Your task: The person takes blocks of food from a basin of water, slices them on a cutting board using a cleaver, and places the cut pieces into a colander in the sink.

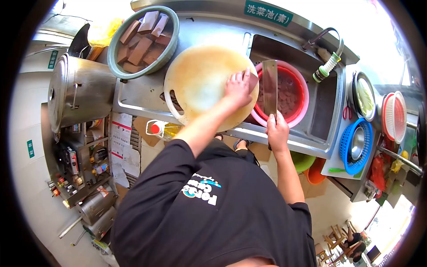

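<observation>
My left hand [239, 90] presses on a reddish-brown block [253, 82], which looks like blood curd, at the right edge of the round cutting board [202, 78]. The fingers hide most of that block. In my right hand [279, 132] is a cleaver [270, 89], its handle wrapped by the fingers. The broad blade stands over the red basin [304, 91], just right of the board. Cut brown pieces [287, 94] lie in this basin.
A grey-green tub [175, 46] of larger brown blocks stands at the back left, beside a big steel pot [89, 89]. Right of the basin are the sink [324, 102], its faucet [331, 66] and a blue basket [365, 147]. An oil bottle [169, 130] stands below the counter.
</observation>
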`<state>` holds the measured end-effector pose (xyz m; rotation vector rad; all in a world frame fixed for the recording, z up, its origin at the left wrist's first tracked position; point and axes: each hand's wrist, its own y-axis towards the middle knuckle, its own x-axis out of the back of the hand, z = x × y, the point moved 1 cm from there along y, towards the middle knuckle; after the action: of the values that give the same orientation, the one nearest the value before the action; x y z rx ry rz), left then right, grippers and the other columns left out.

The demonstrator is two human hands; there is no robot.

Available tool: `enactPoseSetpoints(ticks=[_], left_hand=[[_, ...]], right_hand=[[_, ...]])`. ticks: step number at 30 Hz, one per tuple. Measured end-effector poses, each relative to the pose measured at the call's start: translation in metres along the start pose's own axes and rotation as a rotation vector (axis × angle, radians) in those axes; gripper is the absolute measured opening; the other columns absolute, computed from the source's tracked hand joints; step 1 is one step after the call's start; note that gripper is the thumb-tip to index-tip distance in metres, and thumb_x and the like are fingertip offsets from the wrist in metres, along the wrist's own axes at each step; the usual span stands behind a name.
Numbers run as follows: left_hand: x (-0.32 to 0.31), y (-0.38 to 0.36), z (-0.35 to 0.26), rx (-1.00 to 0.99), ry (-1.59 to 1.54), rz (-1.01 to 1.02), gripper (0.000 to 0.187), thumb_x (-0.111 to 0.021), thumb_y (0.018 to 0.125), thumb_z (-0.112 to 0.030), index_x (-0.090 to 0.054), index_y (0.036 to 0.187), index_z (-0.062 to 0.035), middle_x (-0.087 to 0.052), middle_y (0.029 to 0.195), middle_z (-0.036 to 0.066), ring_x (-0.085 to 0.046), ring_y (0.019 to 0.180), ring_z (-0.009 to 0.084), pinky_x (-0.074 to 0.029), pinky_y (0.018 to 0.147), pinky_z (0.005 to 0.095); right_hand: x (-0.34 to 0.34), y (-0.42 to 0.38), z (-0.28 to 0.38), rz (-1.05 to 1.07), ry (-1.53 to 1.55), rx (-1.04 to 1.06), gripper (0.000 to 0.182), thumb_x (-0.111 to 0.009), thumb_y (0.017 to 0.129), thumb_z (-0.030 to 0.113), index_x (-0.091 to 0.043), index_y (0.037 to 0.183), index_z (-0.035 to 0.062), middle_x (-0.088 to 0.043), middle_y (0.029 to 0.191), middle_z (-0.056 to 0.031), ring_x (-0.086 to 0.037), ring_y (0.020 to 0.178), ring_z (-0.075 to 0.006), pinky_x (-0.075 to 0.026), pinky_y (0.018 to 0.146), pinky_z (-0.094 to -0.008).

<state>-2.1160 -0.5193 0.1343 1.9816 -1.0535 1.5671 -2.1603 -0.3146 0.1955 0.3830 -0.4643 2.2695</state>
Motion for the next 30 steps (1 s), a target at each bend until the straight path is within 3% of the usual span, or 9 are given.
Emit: enactPoseSetpoints(ticks=[1,4,7,10,12,13,15,16,30], left_hand=[[0.005,0.002,0.009,-0.195,0.075,0.125,0.101,-0.073,0.074,-0.030,-0.023,0.157,-0.0028,-0.051,0.138,0.021,-0.051,0.127,0.0352,-0.040,0.110,0.0453],[0.020,-0.004,0.039,-0.268,0.085,0.130,0.095,-0.073,0.075,-0.027,-0.029,0.156,-0.0059,-0.054,0.134,0.018,-0.053,0.126,0.0337,-0.041,0.109,0.0453],[0.018,-0.011,0.051,-0.268,0.028,0.041,0.090,-0.072,0.072,-0.025,-0.037,0.152,-0.0062,-0.055,0.132,0.019,-0.054,0.123,0.0351,-0.043,0.107,0.0452],[0.025,-0.013,0.049,-0.364,-0.061,-0.175,0.076,-0.073,0.074,-0.026,-0.050,0.144,-0.0090,-0.059,0.126,0.016,-0.055,0.119,0.0358,-0.045,0.105,0.0454],[0.037,0.004,0.045,-0.722,-0.150,-0.210,0.048,-0.073,0.076,-0.025,-0.068,0.121,-0.0122,-0.062,0.123,0.012,-0.056,0.116,0.0352,-0.047,0.102,0.0441],[0.037,0.013,0.043,-0.716,-0.154,-0.212,0.048,-0.073,0.076,-0.025,-0.068,0.121,-0.0122,-0.062,0.123,0.012,-0.056,0.116,0.0352,-0.047,0.102,0.0441],[0.036,0.027,0.033,-0.771,-0.034,0.125,0.023,-0.072,0.076,-0.022,-0.076,0.097,-0.0132,-0.063,0.121,0.010,-0.057,0.113,0.0339,-0.048,0.099,0.0424],[0.040,0.029,0.029,-0.761,-0.054,0.149,0.020,-0.070,0.075,-0.019,-0.077,0.092,-0.0124,-0.063,0.121,0.010,-0.057,0.113,0.0313,-0.049,0.097,0.0407],[0.050,0.033,0.025,-0.731,0.005,0.227,0.023,-0.069,0.072,-0.017,-0.076,0.093,-0.0107,-0.064,0.110,0.009,-0.055,0.111,0.0306,-0.048,0.096,0.0404]], right_hand=[[0.005,0.004,-0.012,-0.004,0.002,-0.005,0.032,-0.055,0.100,0.012,-0.061,0.128,-0.0016,-0.064,0.073,-0.0085,-0.062,0.059,-0.0187,-0.051,0.057,-0.0336],[0.008,0.011,-0.026,-0.001,-0.331,0.139,0.034,-0.057,0.095,0.018,-0.064,0.123,-0.0014,-0.069,0.102,-0.0261,-0.066,0.096,-0.0440,-0.053,0.083,-0.0480],[0.001,0.011,-0.019,-0.009,-0.350,0.228,0.033,-0.057,0.095,0.018,-0.065,0.122,0.0016,-0.069,0.101,-0.0259,-0.067,0.093,-0.0433,-0.053,0.082,-0.0475],[-0.005,0.012,-0.020,0.038,-0.374,0.141,0.032,-0.055,0.095,0.019,-0.066,0.120,0.0036,-0.069,0.099,-0.0257,-0.066,0.093,-0.0438,-0.052,0.082,-0.0503],[-0.005,0.015,-0.020,0.047,-0.397,0.108,0.031,-0.054,0.095,0.020,-0.066,0.118,0.0036,-0.069,0.097,-0.0256,-0.066,0.092,-0.0440,-0.052,0.081,-0.0516],[-0.004,0.018,-0.020,0.085,-0.426,0.071,0.029,-0.054,0.095,0.020,-0.066,0.115,0.0035,-0.068,0.096,-0.0258,-0.066,0.091,-0.0444,-0.051,0.081,-0.0528],[-0.001,0.020,-0.016,0.123,-0.463,0.041,0.027,-0.053,0.095,0.020,-0.066,0.112,0.0033,-0.068,0.094,-0.0260,-0.066,0.090,-0.0449,-0.050,0.080,-0.0540],[0.001,0.021,-0.013,0.110,-0.477,0.057,0.025,-0.053,0.096,0.020,-0.066,0.109,0.0032,-0.068,0.094,-0.0261,-0.065,0.089,-0.0453,-0.050,0.079,-0.0541],[0.000,0.007,-0.013,-0.011,-0.329,0.133,0.027,-0.055,0.097,0.020,-0.067,0.113,0.0024,-0.069,0.095,-0.0248,-0.066,0.089,-0.0443,-0.051,0.077,-0.0504]])
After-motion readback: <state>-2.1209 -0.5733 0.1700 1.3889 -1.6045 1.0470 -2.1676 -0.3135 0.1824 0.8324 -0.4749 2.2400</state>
